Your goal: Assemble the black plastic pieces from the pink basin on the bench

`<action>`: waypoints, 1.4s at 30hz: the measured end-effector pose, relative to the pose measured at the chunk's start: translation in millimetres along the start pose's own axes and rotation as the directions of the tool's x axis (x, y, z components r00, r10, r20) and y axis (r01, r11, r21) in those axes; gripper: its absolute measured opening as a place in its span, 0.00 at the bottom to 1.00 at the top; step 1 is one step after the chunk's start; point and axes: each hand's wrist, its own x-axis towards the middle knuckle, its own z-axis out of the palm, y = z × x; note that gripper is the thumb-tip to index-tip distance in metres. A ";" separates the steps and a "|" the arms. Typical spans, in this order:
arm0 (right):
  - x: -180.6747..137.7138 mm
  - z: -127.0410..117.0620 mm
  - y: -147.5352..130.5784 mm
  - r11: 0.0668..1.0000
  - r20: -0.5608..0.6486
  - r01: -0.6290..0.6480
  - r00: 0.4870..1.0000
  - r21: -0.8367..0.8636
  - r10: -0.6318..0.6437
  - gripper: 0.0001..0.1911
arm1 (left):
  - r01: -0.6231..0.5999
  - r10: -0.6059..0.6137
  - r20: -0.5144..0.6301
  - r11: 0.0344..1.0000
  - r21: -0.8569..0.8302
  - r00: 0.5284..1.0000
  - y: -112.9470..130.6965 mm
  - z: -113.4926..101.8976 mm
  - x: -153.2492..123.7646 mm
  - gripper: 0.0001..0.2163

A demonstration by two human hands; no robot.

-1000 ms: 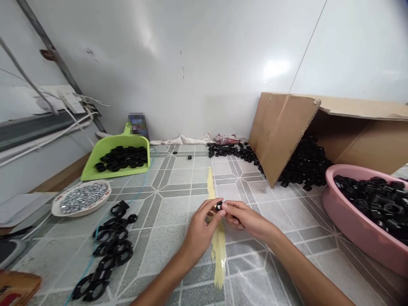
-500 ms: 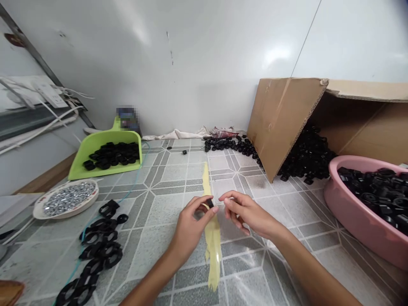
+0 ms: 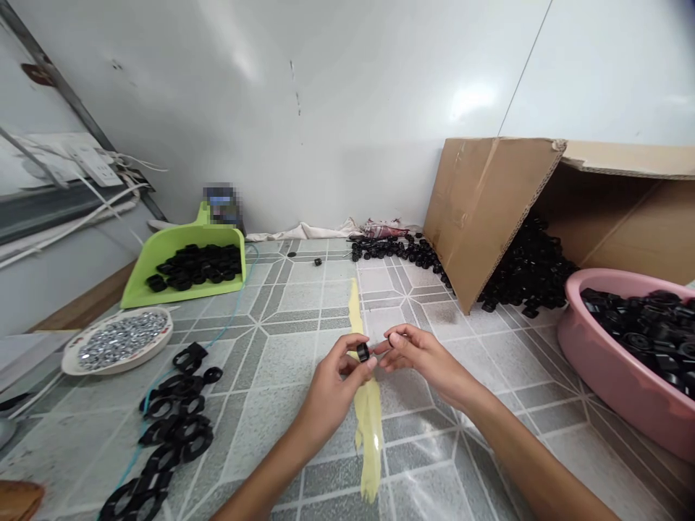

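My left hand (image 3: 332,387) pinches a small black ring (image 3: 363,352) between thumb and fingertips, just above a yellow tape strip (image 3: 365,394) on the tiled surface. My right hand (image 3: 420,358) sits close to its right, fingers curled in a pinch on a small dark piece (image 3: 392,338) that I cannot make out clearly. The two hands nearly touch at the fingertips.
A pink basin (image 3: 613,369) full of black rings stands at right, beside a tipped cardboard box (image 3: 483,210) spilling more. A green dustpan (image 3: 184,264) with rings, a plate of metal nuts (image 3: 116,340) and a string of black rings (image 3: 168,427) lie at left.
The hands met a second ago, parted half a second ago with the ring in my left hand, and have now come together again.
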 end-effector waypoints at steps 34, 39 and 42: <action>-12.9 14.0 -5.2 0.703 0.093 0.325 0.933 -0.632 -0.348 0.08 | 0.090 -0.079 0.068 0.979 -0.184 0.995 9.2 -4.5 5.1 0.17; -12.8 14.8 -0.8 0.671 0.106 0.343 0.924 -0.657 -0.368 0.11 | 0.138 -0.126 0.068 0.968 -0.209 0.990 13.5 -5.6 3.2 0.17; -11.7 14.6 6.0 0.609 0.118 0.381 0.897 -0.696 -0.427 0.13 | 0.156 -0.145 0.069 0.963 -0.220 0.987 13.9 -7.1 3.0 0.18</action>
